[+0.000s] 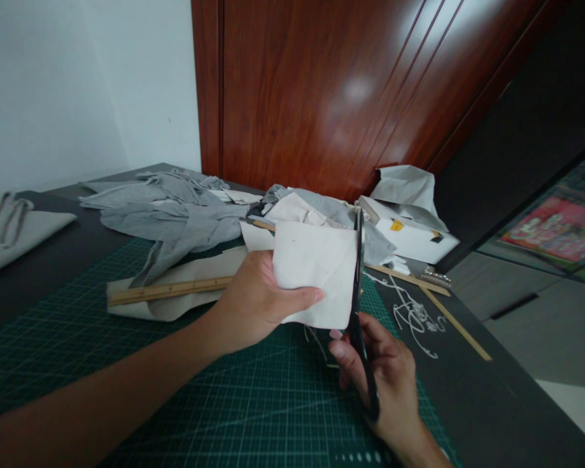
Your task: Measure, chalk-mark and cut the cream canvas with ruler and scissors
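A white wall [78, 84] is seen behind a glossy reddish wooden door [351, 91]; grey floor [531, 312] lies at right.

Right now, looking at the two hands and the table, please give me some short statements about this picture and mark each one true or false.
1. The left hand holds a pale piece of cloth up above the green cutting mat. True.
2. The right hand holds a pencil. False: it holds black scissors.
3. The scissors stand along the right edge of the cloth. True.
4. The wooden ruler lies on the floor. False: it lies on the table, on a beige piece of fabric.
5. Grey fabric is piled at the far side of the table. True.
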Available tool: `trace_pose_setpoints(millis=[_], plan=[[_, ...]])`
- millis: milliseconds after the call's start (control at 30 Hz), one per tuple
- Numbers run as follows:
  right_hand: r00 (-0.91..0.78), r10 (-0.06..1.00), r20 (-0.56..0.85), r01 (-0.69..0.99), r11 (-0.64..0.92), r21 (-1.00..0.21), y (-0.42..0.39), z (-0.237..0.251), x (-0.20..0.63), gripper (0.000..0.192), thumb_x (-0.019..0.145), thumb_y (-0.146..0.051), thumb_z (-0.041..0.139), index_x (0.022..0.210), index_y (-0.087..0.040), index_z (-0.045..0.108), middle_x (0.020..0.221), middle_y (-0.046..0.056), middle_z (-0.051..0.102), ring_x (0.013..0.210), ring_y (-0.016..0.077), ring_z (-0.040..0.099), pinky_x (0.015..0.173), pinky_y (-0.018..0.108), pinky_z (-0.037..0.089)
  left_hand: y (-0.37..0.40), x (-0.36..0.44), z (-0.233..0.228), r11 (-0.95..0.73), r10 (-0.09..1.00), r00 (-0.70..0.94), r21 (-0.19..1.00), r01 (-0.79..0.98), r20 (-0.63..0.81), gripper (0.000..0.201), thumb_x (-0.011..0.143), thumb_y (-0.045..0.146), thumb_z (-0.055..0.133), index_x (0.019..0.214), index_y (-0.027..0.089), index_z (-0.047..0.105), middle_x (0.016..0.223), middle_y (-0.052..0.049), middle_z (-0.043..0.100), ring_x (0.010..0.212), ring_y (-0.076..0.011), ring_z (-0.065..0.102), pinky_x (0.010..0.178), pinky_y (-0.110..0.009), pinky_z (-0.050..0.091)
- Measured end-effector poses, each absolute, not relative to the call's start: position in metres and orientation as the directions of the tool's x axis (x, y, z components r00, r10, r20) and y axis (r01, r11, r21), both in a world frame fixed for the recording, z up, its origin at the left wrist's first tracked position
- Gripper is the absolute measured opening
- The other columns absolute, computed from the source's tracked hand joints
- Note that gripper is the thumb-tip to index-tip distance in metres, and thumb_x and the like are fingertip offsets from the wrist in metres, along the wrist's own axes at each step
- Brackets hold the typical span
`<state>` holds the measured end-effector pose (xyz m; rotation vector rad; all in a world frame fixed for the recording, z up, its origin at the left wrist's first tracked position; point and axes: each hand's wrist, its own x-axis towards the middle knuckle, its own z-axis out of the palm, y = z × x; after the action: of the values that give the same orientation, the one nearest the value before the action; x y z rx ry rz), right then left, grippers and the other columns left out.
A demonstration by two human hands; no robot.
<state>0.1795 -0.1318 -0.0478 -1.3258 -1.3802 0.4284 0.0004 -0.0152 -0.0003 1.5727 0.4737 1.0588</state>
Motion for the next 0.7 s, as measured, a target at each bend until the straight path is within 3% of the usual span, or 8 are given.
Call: trace_pose_setpoints(millis=[233, 333, 533, 700], plan=[[0.314, 0.85, 0.423, 0.368, 0.302, -0.879, -0.129, -0.055, 0.183, 0.021, 0.089, -0.038, 0.085, 0.1, -0.025, 0.073, 0.055, -0.009, 0.063, 0.039, 0.0078, 0.058, 0.039, 0.015, 0.05, -0.014, 0.0, -0.001, -0.32, 0.77, 0.488, 0.911, -0.261, 0.41, 0.032, 0.079, 0.015, 0.087, 0.108, 0.026, 0.083, 0.102, 0.005, 0.086, 0.091, -0.019, 0.081, 0.078, -0.025, 0.063], [0.311, 0.853, 0.419, 0.309, 0.326, -0.893, -0.128, -0.06, 0.186, 0.025, 0.091, -0.042, 0.083, 0.105, -0.025, 0.071, 0.057, -0.009, 0.064, 0.043, 0.0093, 0.061, 0.042, 0.017, 0.052, -0.009, 0.0, -0.005, -0.31, 0.76, 0.5, 0.908, -0.282, 0.415, 0.034, 0.079, 0.017, 0.089, 0.112, 0.024, 0.082, 0.106, 0.003, 0.086, 0.094, -0.0202, 0.081, 0.081, -0.028, 0.064], [0.292, 0.857, 0.424, 0.212, 0.374, -0.903, -0.127, -0.068, 0.188, 0.037, 0.087, -0.049, 0.087, 0.113, -0.027, 0.072, 0.072, -0.007, 0.067, 0.05, 0.0092, 0.062, 0.053, 0.022, 0.059, 0.0, 0.0, -0.013, -0.192, 0.773, 0.525, 0.921, -0.339, 0.355, 0.039, 0.075, 0.022, 0.094, 0.113, 0.02, 0.082, 0.106, -0.004, 0.085, 0.092, -0.0258, 0.081, 0.081, -0.036, 0.067], [0.303, 0.859, 0.413, 0.183, 0.373, -0.909, -0.126, -0.071, 0.19, 0.037, 0.088, -0.048, 0.087, 0.114, -0.026, 0.072, 0.074, -0.007, 0.067, 0.05, 0.0088, 0.064, 0.059, 0.024, 0.063, 0.001, 0.003, -0.014, -0.09, 0.789, 0.529, 0.91, -0.404, 0.313, 0.043, 0.072, 0.02, 0.095, 0.113, 0.019, 0.082, 0.11, -0.006, 0.085, 0.092, -0.0255, 0.081, 0.084, -0.037, 0.066]])
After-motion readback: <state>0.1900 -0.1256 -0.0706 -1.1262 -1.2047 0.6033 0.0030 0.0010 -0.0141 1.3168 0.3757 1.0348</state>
